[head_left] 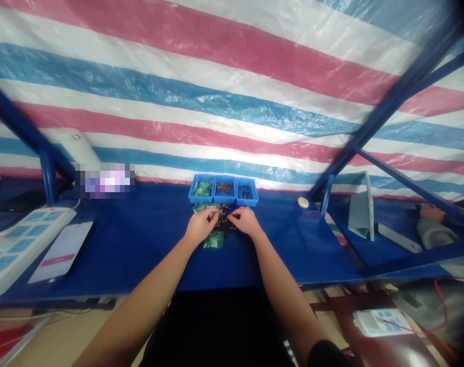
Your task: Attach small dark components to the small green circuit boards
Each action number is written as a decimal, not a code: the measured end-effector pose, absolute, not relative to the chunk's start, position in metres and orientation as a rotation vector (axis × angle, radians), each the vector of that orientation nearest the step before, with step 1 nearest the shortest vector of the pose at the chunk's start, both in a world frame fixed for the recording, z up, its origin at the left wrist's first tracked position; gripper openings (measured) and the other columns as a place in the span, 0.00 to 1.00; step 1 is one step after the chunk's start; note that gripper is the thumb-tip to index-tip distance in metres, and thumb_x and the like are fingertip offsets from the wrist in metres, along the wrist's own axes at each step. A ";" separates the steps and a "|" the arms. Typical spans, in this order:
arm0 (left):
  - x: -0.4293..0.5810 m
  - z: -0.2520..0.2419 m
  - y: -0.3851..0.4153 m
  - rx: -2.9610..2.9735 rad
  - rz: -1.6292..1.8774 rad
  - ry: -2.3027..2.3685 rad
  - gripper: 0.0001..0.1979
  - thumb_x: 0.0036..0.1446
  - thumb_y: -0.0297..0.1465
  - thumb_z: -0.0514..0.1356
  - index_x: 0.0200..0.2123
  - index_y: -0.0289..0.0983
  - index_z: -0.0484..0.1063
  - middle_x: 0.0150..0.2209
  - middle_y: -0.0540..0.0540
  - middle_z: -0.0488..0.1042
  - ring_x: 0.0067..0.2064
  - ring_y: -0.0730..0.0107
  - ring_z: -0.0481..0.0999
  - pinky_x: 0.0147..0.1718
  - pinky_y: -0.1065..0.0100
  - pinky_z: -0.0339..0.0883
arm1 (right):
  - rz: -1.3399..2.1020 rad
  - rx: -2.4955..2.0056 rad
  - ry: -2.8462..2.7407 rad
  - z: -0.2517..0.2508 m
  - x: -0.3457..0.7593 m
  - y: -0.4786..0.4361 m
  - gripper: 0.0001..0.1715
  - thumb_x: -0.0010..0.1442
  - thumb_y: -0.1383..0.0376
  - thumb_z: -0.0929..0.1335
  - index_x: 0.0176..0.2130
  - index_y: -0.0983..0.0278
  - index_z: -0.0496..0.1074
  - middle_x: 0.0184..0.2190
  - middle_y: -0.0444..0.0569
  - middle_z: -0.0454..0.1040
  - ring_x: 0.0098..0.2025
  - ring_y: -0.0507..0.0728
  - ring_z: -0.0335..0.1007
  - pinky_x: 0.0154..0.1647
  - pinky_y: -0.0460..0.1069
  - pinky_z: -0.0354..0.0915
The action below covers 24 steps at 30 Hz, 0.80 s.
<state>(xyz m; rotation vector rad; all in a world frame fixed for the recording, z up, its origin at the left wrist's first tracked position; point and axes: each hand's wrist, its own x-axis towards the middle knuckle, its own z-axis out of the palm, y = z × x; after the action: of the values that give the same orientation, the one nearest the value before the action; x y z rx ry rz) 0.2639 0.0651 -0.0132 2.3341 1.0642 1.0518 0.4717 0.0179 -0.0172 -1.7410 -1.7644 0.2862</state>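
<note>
Table, blue, seen from above, with the left hand and right hand of a person at its middle, a narrow gap apart. Between them lies a loose pile of small parts, dark with gold glints, longer away from the person than across. The pile sits just right of the left fingertips and just left of the right ones; neither hand is clearly nearer. On each hand, thumb and forefinger are bent toward each other; whether anything is pinched in them cannot be told.

A green packet lies flat at the pile's near end, closer to the left hand. More green packets lie just beyond that hand.

Past the fingers, 3 blue bins stand side by side: the left bin has green packets, the middle bin gold-and-dark parts, the right bin dark pieces. Far left are a phone and a power strip.
</note>
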 end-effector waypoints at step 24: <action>0.264 -0.011 0.065 2.346 1.020 1.086 0.11 0.60 0.37 0.56 0.41 0.40 0.75 0.24 0.52 0.73 0.25 0.73 0.72 0.27 0.73 0.62 | 0.300 -1.636 -1.741 -0.015 0.464 0.017 0.07 0.59 0.64 0.68 0.31 0.60 0.77 0.33 0.48 0.77 0.38 0.57 0.68 0.47 0.53 0.60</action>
<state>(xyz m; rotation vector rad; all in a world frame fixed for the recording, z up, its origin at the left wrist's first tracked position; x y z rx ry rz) 0.2639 0.0650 -0.0114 2.3460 1.0860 1.0202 0.4636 0.0167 -0.0146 -1.6363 -1.7406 0.3005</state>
